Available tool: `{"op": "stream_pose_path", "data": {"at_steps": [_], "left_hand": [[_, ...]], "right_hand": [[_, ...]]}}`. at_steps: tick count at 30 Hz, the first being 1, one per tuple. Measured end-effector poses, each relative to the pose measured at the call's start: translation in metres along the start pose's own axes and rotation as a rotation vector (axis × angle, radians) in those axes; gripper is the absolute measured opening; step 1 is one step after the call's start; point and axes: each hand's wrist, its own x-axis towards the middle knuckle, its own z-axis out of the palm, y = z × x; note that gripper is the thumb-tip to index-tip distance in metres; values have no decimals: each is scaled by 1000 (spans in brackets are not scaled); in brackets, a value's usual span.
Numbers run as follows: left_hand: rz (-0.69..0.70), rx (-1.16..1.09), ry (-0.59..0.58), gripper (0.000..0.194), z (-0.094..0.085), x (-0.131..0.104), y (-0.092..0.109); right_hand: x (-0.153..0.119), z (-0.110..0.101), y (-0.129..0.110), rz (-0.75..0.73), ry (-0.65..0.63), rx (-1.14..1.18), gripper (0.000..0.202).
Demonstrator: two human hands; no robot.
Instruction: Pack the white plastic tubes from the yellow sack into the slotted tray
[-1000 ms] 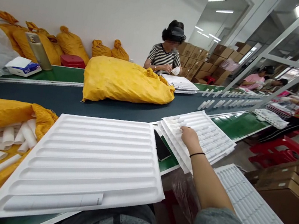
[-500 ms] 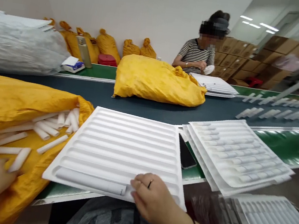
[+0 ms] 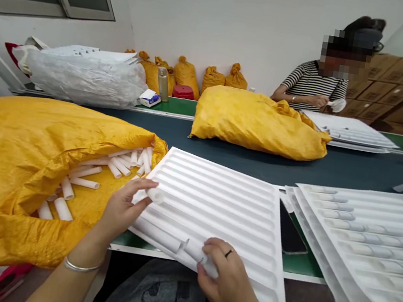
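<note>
A white ridged tray lies before me, tilted slightly on the green bench edge. My left hand, a silver bangle at its wrist, is closed on a short white plastic tube over the tray's left edge. At the near groove my right hand, wearing a dark ring, has its fingers closed around another white tube. That tube lies in line with a tube resting in the same groove. On the left, an open yellow sack holds many loose white tubes.
Stacked trays with tubes stand on the right, beside a dark phone. Across the dark belt lies a closed yellow sack. A co-worker in a striped top is behind it. A plastic-wrapped bundle sits back left.
My left hand has come out of the yellow sack to the tray with a tube. My right hand now grips a tube in the near groove. The view has turned left.
</note>
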Motion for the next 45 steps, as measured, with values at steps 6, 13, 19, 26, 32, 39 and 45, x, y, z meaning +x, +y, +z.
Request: {"op": "stream_pose_path", "data": {"at_steps": [6, 13, 19, 26, 32, 39, 45], "left_hand": [[204, -82, -332, 37, 40, -6, 48], [232, -39, -416, 39, 35, -3, 67], [177, -161, -385, 39, 35, -6, 70], [129, -169, -414, 34, 38, -9, 74], [326, -33, -223, 44, 44, -12, 73], [553, 165, -156, 68, 42, -9, 73], [657, 213, -191, 70, 48, -7, 70]], "right_hand": [[26, -35, 15, 58, 157, 255, 31], [36, -72, 21, -159, 73, 184, 39], [38, -78, 26, -178, 77, 247, 39], [47, -78, 23, -196, -36, 216, 32], [53, -65, 22, 75, -40, 391, 24], [58, -58, 21, 380, -95, 854, 34], [55, -60, 18, 450, -238, 835, 37]]}}
